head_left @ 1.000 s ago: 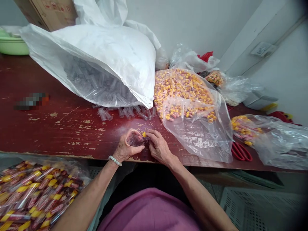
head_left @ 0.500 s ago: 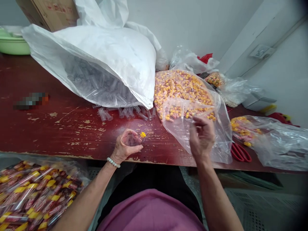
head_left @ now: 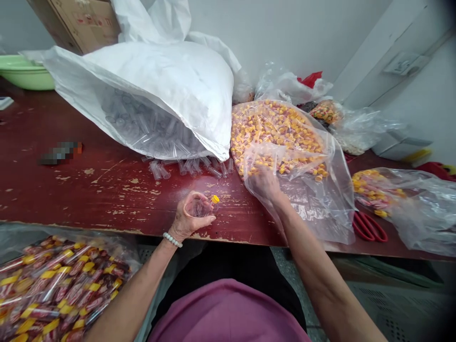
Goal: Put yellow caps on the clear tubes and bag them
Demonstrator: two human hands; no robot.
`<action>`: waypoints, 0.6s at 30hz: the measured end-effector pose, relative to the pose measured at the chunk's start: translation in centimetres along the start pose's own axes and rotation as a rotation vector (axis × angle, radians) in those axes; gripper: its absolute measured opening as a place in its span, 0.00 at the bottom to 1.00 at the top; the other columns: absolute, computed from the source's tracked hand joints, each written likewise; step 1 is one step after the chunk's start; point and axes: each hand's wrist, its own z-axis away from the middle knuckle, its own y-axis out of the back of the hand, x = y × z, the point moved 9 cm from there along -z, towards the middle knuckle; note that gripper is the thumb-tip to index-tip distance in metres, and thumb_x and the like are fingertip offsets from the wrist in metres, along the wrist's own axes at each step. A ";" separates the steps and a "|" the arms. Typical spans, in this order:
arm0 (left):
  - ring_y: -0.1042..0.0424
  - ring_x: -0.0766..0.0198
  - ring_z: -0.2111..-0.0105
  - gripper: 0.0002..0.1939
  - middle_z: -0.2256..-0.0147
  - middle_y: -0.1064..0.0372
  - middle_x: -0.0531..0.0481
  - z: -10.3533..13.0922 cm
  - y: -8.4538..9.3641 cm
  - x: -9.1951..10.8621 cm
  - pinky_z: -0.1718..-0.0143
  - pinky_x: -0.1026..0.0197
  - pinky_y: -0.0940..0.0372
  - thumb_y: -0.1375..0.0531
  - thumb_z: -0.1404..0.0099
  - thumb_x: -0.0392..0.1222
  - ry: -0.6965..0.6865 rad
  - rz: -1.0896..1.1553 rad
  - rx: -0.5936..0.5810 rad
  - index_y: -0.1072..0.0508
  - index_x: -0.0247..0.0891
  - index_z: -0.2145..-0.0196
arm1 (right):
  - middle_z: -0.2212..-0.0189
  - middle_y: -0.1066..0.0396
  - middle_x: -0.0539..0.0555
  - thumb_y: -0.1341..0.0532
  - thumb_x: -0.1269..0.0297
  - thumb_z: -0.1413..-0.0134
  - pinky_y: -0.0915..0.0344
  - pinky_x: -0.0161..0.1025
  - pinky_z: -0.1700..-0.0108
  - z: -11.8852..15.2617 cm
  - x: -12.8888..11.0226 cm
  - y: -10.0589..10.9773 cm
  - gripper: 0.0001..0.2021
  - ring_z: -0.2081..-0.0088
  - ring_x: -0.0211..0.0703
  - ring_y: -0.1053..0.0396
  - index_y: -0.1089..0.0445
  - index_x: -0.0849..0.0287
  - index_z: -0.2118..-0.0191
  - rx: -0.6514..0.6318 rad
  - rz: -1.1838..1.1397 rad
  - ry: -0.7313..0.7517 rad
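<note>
"So, where are the slim clear plastic tubes (head_left: 197, 207)?"

"Bunched inside the curled left hand (head_left: 185, 221), above the worn dark-red table (head_left: 117, 202); a small round yellow cap (head_left: 215, 199) tops one."

"And the right hand (head_left: 265, 183)?"

"At a transparent plastic bag (head_left: 317, 218) of yellow-and-pink pieces (head_left: 281, 126); blurred, so I can't tell whether it grips any. Beside that bag lies a bulging white sack (head_left: 171, 66)."
</note>
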 end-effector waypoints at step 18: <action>0.28 0.65 0.71 0.22 0.70 0.30 0.53 -0.1 0.0 1.7 0.68 0.63 0.32 0.32 0.58 0.39 -0.097 -0.276 0.000 0.35 0.37 0.66 | 0.68 0.28 0.51 0.42 0.61 0.44 0.34 0.35 0.67 9.2 -12.6 -2.7 0.07 0.70 0.36 0.33 0.31 0.57 0.62 -0.193 -0.310 -0.097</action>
